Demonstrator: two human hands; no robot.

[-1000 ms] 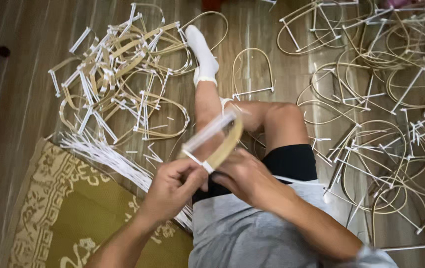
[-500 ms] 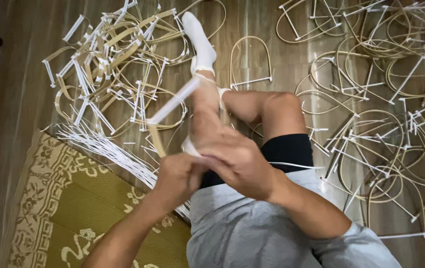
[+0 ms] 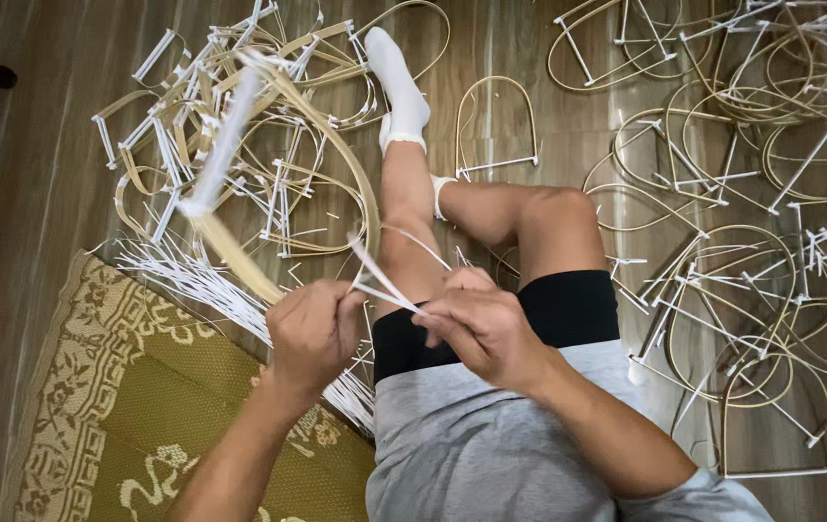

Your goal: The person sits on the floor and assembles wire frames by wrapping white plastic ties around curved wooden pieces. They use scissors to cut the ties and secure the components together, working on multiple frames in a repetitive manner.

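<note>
I sit on a wooden floor with one leg stretched out. My left hand (image 3: 312, 333) grips the two ends of a bent bamboo strip (image 3: 336, 145) that arcs up and left, with a white tube (image 3: 225, 145) across its far end, blurred by motion. My right hand (image 3: 481, 324) pinches a thin white plastic tie (image 3: 384, 275) that runs to the strip's ends at my left hand. Both hands are close together above my thigh.
A heap of finished bamboo hoops with white tubes (image 3: 191, 126) lies at the far left, many more hoops (image 3: 752, 193) spread to the right. A bundle of white ties (image 3: 196, 280) lies beside a yellow patterned mat (image 3: 114, 406) at the lower left.
The bamboo strip has swung from lying across my knee to pointing up and left. My right hand has shifted from the strip to the white tie.
</note>
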